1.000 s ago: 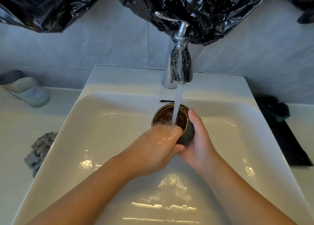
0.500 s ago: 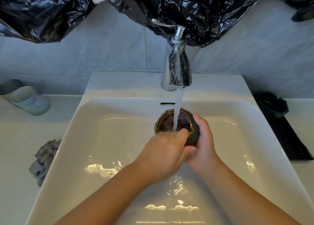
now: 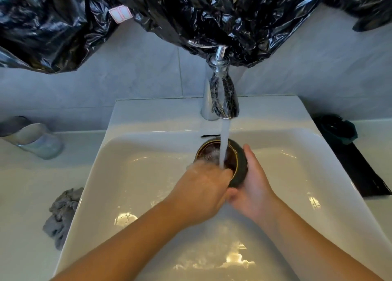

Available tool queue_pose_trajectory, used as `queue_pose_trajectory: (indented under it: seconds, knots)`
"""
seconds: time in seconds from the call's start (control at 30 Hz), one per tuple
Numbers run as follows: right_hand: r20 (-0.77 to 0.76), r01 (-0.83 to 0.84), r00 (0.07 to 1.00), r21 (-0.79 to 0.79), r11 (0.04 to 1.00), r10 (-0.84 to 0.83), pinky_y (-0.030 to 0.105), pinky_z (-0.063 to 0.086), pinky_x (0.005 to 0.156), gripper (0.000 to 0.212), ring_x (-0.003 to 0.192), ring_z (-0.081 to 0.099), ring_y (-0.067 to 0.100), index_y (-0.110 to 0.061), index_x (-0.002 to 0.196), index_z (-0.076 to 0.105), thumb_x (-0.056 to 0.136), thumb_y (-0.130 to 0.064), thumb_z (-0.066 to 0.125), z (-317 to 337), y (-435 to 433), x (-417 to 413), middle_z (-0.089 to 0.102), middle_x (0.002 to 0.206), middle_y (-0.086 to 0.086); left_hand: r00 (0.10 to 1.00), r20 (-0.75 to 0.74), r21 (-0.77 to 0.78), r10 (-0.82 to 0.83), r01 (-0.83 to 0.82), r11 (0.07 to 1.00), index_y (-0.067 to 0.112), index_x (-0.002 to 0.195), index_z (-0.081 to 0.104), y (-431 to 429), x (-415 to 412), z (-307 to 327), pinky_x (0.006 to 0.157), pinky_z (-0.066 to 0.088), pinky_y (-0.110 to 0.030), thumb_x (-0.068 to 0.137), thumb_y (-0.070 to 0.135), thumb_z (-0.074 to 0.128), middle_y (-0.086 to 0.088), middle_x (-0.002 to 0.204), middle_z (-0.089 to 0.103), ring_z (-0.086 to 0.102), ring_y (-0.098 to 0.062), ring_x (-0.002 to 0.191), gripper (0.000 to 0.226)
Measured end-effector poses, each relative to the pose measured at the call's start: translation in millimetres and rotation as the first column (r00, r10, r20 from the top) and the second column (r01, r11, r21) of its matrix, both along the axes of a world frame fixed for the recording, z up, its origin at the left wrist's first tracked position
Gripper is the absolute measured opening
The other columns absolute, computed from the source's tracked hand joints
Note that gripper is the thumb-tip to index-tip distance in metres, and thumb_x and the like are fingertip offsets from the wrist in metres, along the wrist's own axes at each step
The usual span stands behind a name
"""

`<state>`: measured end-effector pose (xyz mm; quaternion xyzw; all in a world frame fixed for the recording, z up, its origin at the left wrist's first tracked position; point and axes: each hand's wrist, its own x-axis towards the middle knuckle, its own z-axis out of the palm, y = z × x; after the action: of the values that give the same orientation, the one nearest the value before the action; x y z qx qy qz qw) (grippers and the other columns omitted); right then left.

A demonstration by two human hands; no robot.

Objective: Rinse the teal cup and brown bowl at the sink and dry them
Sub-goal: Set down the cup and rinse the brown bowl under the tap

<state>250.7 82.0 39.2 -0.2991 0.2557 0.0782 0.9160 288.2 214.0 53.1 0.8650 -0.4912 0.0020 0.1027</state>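
Over the sink [image 3: 148, 115], the brown bowl [image 3: 240, 168] sits under the tap [image 3: 222, 94], whose stream partly hides it. The right hand [image 3: 252, 187] cups its wall, and the left hand [image 3: 203, 187] curls over its near rim. The teal cup [image 3: 337, 130] stands right of the sink on a black mat [image 3: 360, 170]; a grey cloth [image 3: 61, 215] lies on the surface [image 3: 25, 185] to its left.

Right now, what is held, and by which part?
The brown bowl: the right hand cups its outer wall; the left hand hooks fingers over its near rim.
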Motion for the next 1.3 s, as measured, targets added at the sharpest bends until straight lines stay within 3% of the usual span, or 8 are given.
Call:
queue_pose_trajectory:
  seconds: [0.13, 0.27, 0.43, 0.6, 0.73, 0.87, 1.07, 1.3]
  knots:
    - [0.031, 0.048, 0.999, -0.096, 0.994, -0.045, 0.041, 0.051, 0.092, 0.068, 0.101, 0.070, 0.032, -0.005, 0.112, 0.073, 0.083, -0.061, 0.046, -3, 3, -4, 0.071, 0.107, 0.020, 0.960, -0.280, -0.194, 0.002, -0.058, 0.979, 0.014, 0.096, 0.048, -9, -12, 8, 0.070, 0.048, -0.037, 0.099, 0.037, 0.038, -0.003, 0.087, 0.060, 0.053, -0.020, 0.075, 0.025]
    - [-0.012, -0.032, 0.999, -0.041, 0.999, 0.031, 0.040, 0.052, 0.079, 0.063, 0.088, 0.072, 0.028, -0.012, 0.089, 0.081, 0.090, -0.061, 0.041, 0, -3, -2, 0.075, 0.097, 0.015, 0.993, -0.031, -0.051, -0.114, 0.112, 0.992, 0.012, 0.089, 0.057, 9, -1, -4, 0.069, 0.048, -0.033, 0.094, 0.041, 0.042, -0.002, 0.080, 0.064, 0.058, -0.021, 0.069, 0.033]
    - [0.046, 0.074, 0.996, -0.050, 0.996, -0.072, 0.047, 0.041, 0.105, 0.073, 0.118, 0.054, 0.039, -0.006, 0.139, 0.051, 0.084, -0.053, 0.048, 1, 4, -3, 0.056, 0.130, 0.026, 0.955, -0.296, -0.277, -0.017, -0.069, 0.959, 0.018, 0.087, 0.043, -7, -18, 1, 0.063, 0.038, -0.033, 0.098, 0.038, 0.038, -0.002, 0.083, 0.058, 0.049, -0.018, 0.070, 0.023]
    - [0.010, 0.037, 0.999, 0.012, 0.999, -0.037, 0.040, 0.056, 0.089, 0.069, 0.101, 0.070, 0.033, -0.001, 0.110, 0.073, 0.078, -0.058, 0.052, -1, 2, -5, 0.070, 0.111, 0.022, 0.969, -0.242, -0.246, -0.042, -0.019, 0.969, 0.016, 0.087, 0.050, 2, -5, -2, 0.068, 0.043, -0.036, 0.095, 0.044, 0.028, -0.003, 0.081, 0.059, 0.051, -0.021, 0.072, 0.036]
    - [0.086, 0.064, 0.994, -0.038, 0.997, -0.061, 0.038, 0.058, 0.086, 0.060, 0.104, 0.070, 0.028, -0.008, 0.102, 0.078, 0.083, -0.055, 0.046, -2, 10, -11, 0.072, 0.107, 0.018, 0.838, -0.545, -0.328, 0.000, -0.214, 0.920, 0.022, 0.084, 0.043, -12, -15, 1, 0.061, 0.038, -0.028, 0.094, 0.038, 0.039, 0.007, 0.076, 0.050, 0.047, -0.009, 0.068, 0.020]
    - [0.067, 0.008, 0.998, 0.020, 1.000, -0.010, 0.040, 0.058, 0.076, 0.060, 0.096, 0.072, 0.028, -0.009, 0.106, 0.076, 0.089, -0.055, 0.043, 0, 7, -9, 0.072, 0.109, 0.018, 0.984, 0.022, -0.067, -0.178, 0.179, 0.982, 0.020, 0.082, 0.057, 18, 18, -12, 0.097, 0.039, -0.039, 0.095, 0.054, 0.038, 0.005, 0.080, 0.059, 0.056, -0.015, 0.079, 0.041]
    - [0.017, 0.047, 0.999, -0.017, 0.999, -0.047, 0.051, 0.053, 0.087, 0.059, 0.102, 0.069, 0.030, -0.012, 0.125, 0.064, 0.091, -0.056, 0.045, -1, 7, -1, 0.071, 0.115, 0.016, 0.925, 0.318, 0.275, -0.211, 0.123, 0.954, 0.016, 0.130, 0.055, 32, 34, -14, 0.113, 0.010, -0.062, 0.093, 0.054, 0.044, -0.005, 0.142, 0.051, 0.025, -0.022, 0.141, 0.053]
    - [0.027, 0.062, 0.998, -0.091, 0.994, -0.059, 0.045, 0.048, 0.089, 0.059, 0.099, 0.066, 0.030, -0.009, 0.124, 0.065, 0.093, -0.054, 0.042, -6, 5, -6, 0.070, 0.113, 0.017, 0.907, 0.400, 0.182, -0.136, 0.067, 0.981, 0.022, 0.084, 0.075, 15, 12, -2, 0.105, 0.030, -0.061, 0.055, 0.015, 0.082, -0.001, 0.088, 0.074, 0.063, -0.021, 0.110, 0.031]
